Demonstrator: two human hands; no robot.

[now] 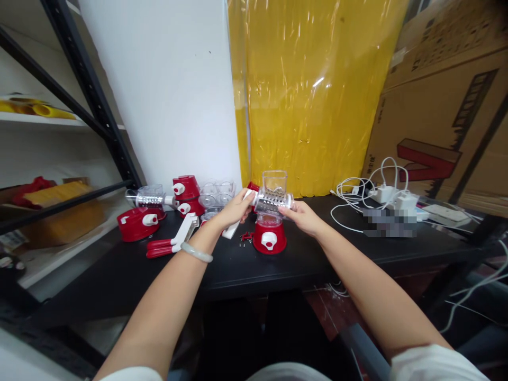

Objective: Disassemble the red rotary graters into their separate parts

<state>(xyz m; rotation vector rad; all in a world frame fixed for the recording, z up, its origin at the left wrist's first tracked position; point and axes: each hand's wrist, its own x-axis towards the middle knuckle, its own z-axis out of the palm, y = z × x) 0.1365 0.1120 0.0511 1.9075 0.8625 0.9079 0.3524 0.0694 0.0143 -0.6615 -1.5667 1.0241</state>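
Note:
At the middle of the bench, a rotary grater's clear housing [274, 179], with a perforated metal drum [273, 202] showing inside, sits above a red base [270, 238] with a white knob. My left hand [237, 209] is closed around the white crank handle [232, 229] at the drum's left end; part of the handle is hidden by my fingers. My right hand [304, 218] grips the right end of the clear housing, thumb in front. Small red parts [246, 236] and tiny screws lie just left of the base.
Left along the bench are stacked red bases [186, 193], another grater [148, 198], red-gripped crank handles [172, 241] and clear housings [217, 193]. White cables and chargers [387, 194] lie on the right, before a large cardboard box [436, 106]. A metal shelf rack [87, 79] stands left.

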